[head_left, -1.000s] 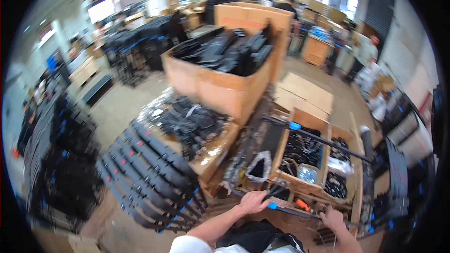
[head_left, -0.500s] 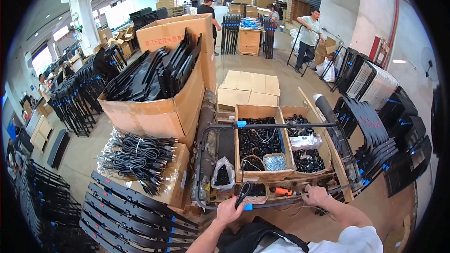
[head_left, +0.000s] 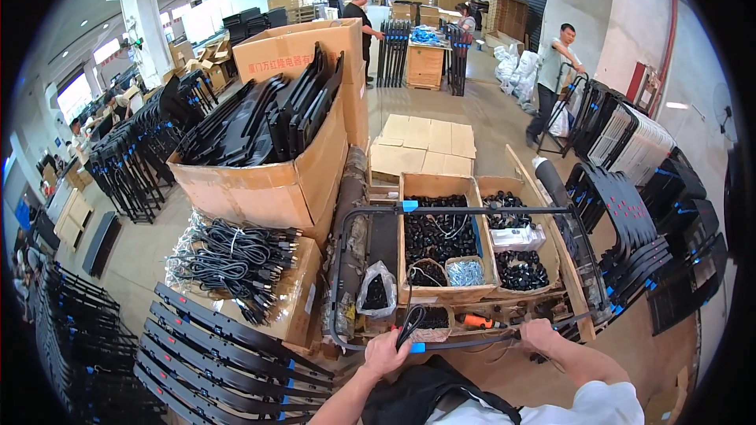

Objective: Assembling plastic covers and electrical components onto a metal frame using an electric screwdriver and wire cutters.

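Observation:
A black tubular metal frame (head_left: 472, 211) lies over open cardboard boxes on a bench in front of me. My left hand (head_left: 386, 352) grips its near bar by a blue clip, with a black cable loop (head_left: 411, 323) next to the fingers. My right hand (head_left: 540, 334) holds the same near bar further right. Under the frame sit boxes of small black parts (head_left: 438, 234), a bag of silver screws (head_left: 465, 271) and an orange-handled tool (head_left: 479, 320).
A big carton of black panels (head_left: 260, 177) stands at the left, and coiled black cables (head_left: 232, 256) on a box below it. Black flat frames (head_left: 213, 354) are stacked at lower left, more black frames (head_left: 646, 220) at the right. Flat cardboard sheets (head_left: 424, 145) lie beyond. People stand far back.
The view has swung and steadied onto the bench. Both hands stay on the frame's near bar, now spread a little wider.

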Tool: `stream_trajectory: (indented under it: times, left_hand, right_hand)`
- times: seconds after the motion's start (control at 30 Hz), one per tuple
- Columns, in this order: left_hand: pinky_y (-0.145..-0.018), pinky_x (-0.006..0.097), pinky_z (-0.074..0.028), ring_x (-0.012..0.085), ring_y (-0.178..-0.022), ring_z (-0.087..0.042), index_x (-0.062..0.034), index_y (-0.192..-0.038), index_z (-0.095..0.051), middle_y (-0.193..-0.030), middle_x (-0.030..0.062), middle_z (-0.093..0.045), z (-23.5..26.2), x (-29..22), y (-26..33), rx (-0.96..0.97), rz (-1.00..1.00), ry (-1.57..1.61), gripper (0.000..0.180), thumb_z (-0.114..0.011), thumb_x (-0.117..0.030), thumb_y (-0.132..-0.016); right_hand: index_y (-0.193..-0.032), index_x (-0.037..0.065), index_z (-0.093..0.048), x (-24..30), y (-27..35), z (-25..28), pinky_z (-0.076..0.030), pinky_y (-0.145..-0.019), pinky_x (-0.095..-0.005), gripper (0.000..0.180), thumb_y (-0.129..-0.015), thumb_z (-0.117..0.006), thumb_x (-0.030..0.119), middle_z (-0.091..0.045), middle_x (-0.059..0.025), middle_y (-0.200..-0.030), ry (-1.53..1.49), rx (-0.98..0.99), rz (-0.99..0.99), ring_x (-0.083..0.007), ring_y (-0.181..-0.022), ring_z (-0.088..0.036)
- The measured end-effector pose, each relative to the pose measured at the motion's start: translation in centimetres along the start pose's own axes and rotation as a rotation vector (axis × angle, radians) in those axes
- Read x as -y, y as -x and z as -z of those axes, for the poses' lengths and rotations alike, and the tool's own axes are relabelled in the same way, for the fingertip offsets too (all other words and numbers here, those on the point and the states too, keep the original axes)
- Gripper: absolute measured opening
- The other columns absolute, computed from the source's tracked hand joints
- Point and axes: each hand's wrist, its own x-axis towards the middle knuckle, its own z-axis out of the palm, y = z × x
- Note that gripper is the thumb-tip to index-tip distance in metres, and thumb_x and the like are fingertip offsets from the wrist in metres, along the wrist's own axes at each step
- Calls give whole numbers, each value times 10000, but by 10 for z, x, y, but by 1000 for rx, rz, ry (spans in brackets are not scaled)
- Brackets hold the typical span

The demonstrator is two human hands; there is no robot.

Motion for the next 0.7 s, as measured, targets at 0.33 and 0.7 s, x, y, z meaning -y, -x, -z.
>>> stream_trajectory:
  times: [0.33, 0.7]
  left_hand:
    - [-662, 519, -554, 401, -728, -697, -60, -923, -641, -767, 172, -679, 1, 0, 0, -42, -3, 18, 322, -724, -370, -909]
    - [-649, 503, -551, 396, -721, -694, -57, -910, -633, -777, 177, -686, -1, 0, 0, -36, -36, 5, 335, -718, -381, -923]
  right_hand:
    - [-1029, 50, -745, 3, 2, 9, -591, -768, -491, 288, -920, -654, 301, -788, -153, -1002, 66, 23, -40, -322, -938, -780]
    - [-1141, 0, -584, -4, -9, -22, -594, -793, -516, 427, -960, -620, 385, -761, -216, -910, -128, -49, 100, -403, -897, -755]
